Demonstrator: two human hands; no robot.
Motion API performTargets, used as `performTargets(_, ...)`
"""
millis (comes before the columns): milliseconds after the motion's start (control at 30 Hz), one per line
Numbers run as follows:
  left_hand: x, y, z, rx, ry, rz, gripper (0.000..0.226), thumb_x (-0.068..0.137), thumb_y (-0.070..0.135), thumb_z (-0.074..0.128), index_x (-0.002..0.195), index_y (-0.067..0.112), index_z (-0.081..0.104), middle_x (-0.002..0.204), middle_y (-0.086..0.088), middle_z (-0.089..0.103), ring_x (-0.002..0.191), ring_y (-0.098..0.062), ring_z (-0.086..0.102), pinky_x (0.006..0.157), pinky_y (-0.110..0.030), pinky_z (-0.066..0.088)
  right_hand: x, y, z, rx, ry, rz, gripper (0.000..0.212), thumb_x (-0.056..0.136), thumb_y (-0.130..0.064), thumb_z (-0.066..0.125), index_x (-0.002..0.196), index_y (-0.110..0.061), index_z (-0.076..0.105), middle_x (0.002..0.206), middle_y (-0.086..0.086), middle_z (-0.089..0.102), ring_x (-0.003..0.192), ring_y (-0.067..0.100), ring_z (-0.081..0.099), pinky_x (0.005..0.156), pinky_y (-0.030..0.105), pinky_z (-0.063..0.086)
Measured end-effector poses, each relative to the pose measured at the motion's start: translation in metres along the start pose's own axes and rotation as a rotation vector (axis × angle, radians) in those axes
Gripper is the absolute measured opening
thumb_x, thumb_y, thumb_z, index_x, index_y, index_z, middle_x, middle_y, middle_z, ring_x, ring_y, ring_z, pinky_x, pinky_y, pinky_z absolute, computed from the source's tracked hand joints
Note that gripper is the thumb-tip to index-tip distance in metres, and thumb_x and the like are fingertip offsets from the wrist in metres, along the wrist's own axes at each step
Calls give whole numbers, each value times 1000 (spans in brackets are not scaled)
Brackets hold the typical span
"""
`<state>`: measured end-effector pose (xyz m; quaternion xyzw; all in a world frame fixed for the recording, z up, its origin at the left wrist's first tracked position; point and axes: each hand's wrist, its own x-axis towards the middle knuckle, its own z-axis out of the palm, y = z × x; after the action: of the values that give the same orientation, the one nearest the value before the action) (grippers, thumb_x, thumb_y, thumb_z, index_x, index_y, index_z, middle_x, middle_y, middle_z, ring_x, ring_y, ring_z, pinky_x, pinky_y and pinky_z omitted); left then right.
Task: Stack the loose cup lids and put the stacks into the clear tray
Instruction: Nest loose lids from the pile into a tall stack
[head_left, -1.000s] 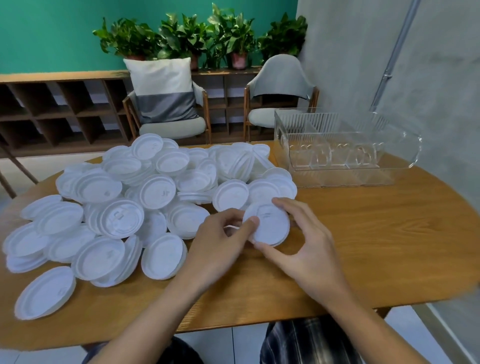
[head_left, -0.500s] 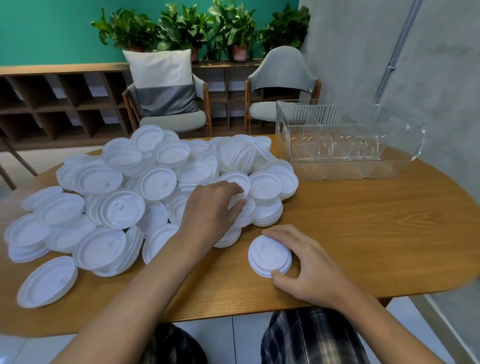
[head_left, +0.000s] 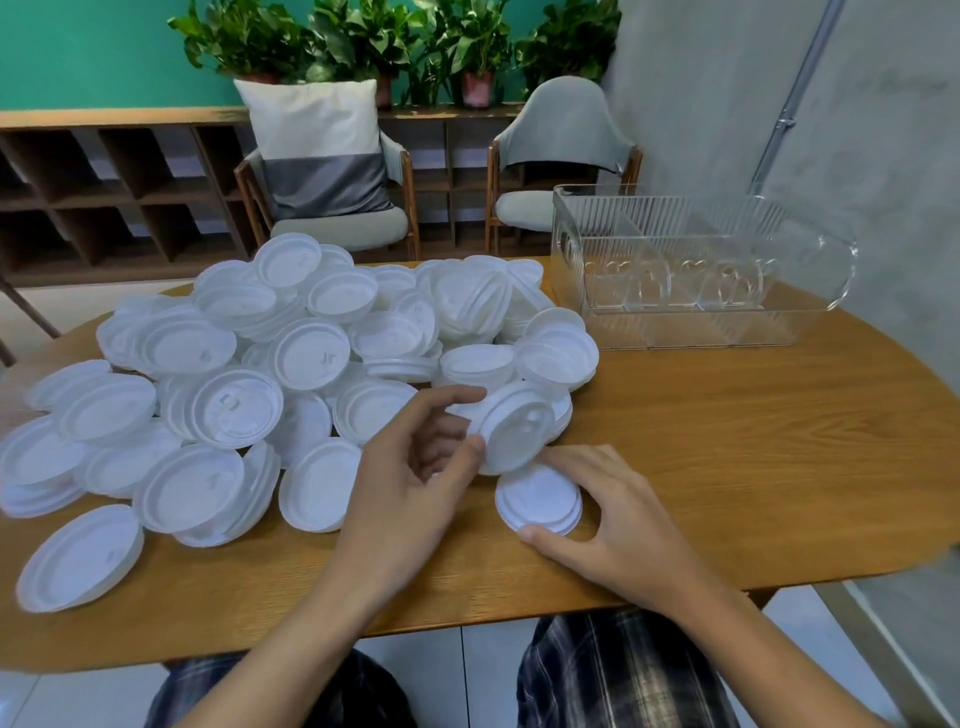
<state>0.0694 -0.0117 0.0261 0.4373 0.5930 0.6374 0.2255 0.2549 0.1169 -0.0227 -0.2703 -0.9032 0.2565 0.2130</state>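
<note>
A pile of lids (head_left: 291, 364) is spread over the left half of the table (head_left: 753, 467). A tray (head_left: 571, 249) is set at the far right, beside the pile. Near the front edge, a small stack (head_left: 540, 501) is held by the right hand (head_left: 618, 525). A tilted lid (head_left: 514, 428) is held just behind it by the left hand (head_left: 410, 478). Two chairs (head_left: 332, 228) are placed behind the table.

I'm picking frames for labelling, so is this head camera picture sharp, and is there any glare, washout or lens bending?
Head view, sharpness: mostly crisp, the lid in the left hand slightly soft. Head view, exposure: the lid pile is washed out, little relief shows. Head view, glare: bright glints on the ribbed walls of the clear tray. Head view, distortion: the table edge bows.
</note>
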Motion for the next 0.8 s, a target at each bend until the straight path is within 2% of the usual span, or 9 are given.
performTargets(100, -11, -9, 8, -80, -66, -99, 32, 99, 10, 70, 122, 33, 70, 94, -10, 72, 90, -35, 74, 94, -49, 57, -1, -1, -2, 32, 28, 11, 65, 78, -55, 83, 135, -42, 55, 123, -35, 55, 122, -5, 49, 97, 4, 34)
performTargets(167, -17, -15, 12, -105, -92, -117, 33, 97, 14, 74, 121, 36, 69, 96, -10, 71, 92, -40, 73, 93, -54, 57, -1, -2, -1, 40, 36, -10, 64, 78, -52, 84, 135, -38, 57, 124, -32, 58, 120, -2, 52, 96, 7, 36)
performTargets(267, -18, -24, 14, -55, -91, -63, 36, 95, 16, 78, 124, 35, 68, 96, -1, 71, 89, -30, 75, 85, -42, 62, -1, 0, 0, 43, 48, -33, 65, 79, -50, 85, 136, -35, 57, 126, -26, 59, 121, 3, 55, 99, 16, 42)
performTargets(367, -12, -30, 15, 56, -67, -18, 40, 95, 14, 76, 129, 35, 66, 94, 7, 72, 89, -15, 74, 83, -22, 56, -2, -1, -1, 65, 49, -17, 74, 79, -52, 85, 143, -41, 49, 128, -30, 57, 123, 0, 54, 101, 18, 44)
performTargets(467, -7, -30, 17, 154, -111, 34, 46, 96, 16, 75, 137, 35, 62, 95, 21, 72, 95, -3, 72, 86, -12, 52, -3, -1, 0, 94, 50, 14, 86, 78, -55, 85, 149, -47, 38, 131, -35, 54, 125, -5, 52, 103, 20, 46)
performTargets(533, -5, -28, 19, 196, -133, 68, 47, 98, 18, 74, 139, 37, 60, 92, 25, 71, 92, 0, 70, 83, -10, 49, -2, 1, 1, 125, 56, 43, 99, 75, -57, 86, 154, -51, 27, 138, -31, 53, 128, -7, 52, 105, 21, 46)
performTargets(633, -3, -30, 19, 251, -111, 98, 49, 97, 25, 74, 140, 44, 60, 82, 21, 67, 80, -8, 67, 76, -13, 48, -3, 1, -1, 152, 66, 76, 111, 72, -57, 88, 156, -55, 15, 143, -26, 53, 128, -13, 50, 104, 12, 42)
performTargets(733, -5, -34, 18, 336, -109, 108, 51, 95, 33, 76, 141, 48, 59, 80, 13, 67, 73, -16, 65, 74, -25, 53, -4, 2, 0, 135, 67, 51, 104, 74, -58, 87, 155, -53, 22, 142, -24, 53, 130, -8, 51, 107, 24, 48)
performTargets(800, -6, -35, 18, 351, -113, 107, 52, 94, 32, 78, 141, 45, 60, 80, 16, 67, 76, -12, 67, 75, -22, 52, -4, 3, 1, 128, 67, 37, 101, 76, -58, 86, 156, -50, 25, 144, -25, 51, 132, -4, 50, 109, 29, 48)
